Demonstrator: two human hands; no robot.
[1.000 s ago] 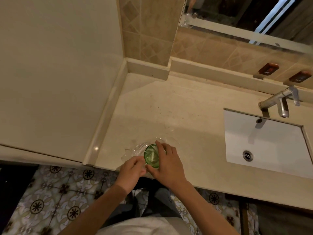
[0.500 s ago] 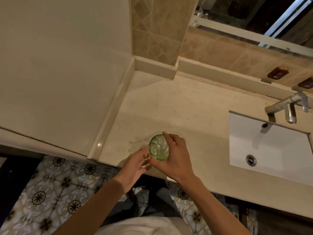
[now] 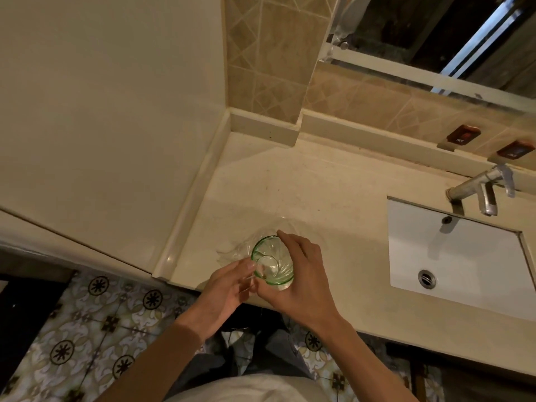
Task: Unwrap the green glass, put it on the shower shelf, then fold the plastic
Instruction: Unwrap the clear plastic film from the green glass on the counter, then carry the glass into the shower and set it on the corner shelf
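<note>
two hands meet at the front edge of the counter (image 3: 304, 192), both on the green glass (image 3: 272, 261).

right hand (image 3: 301, 278): fingers curled around the right side of the glass, index fingertip reaching over the far rim, thumb at the near side. closed grip on the glass.

left hand (image 3: 224, 288): comes in from the left, fingertips pressed at the near-left rim of the glass, pinched together there. clear plastic (image 3: 232, 252) seems caught between these fingers and the glass wall, but the film is too faint at that spot to be sure whether the pinch is on plastic or on the glass itself.

glass: upright, mouth toward the camera, ribbed inside, green rim plainly bare. whether its base rests on the counter or is raised off it cannot be told from above.

plastic: crumpled and transparent, spread on the counter to the left of and behind the glass, with a fold showing past the right index finger. some film may also cling low at the near side of the glass; unclear.

surroundings: glass sits near the left end of the beige counter, close to the raised side edge where counter meets the plain wall (image 3: 101, 111). white sink (image 3: 464, 256) well apart to the right, metal tap (image 3: 478, 188) at its far edge. tiled wall (image 3: 275, 53) behind the counter, mirror (image 3: 435, 33) above. patterned floor tiles (image 3: 87, 329) below the counter edge.
</note>
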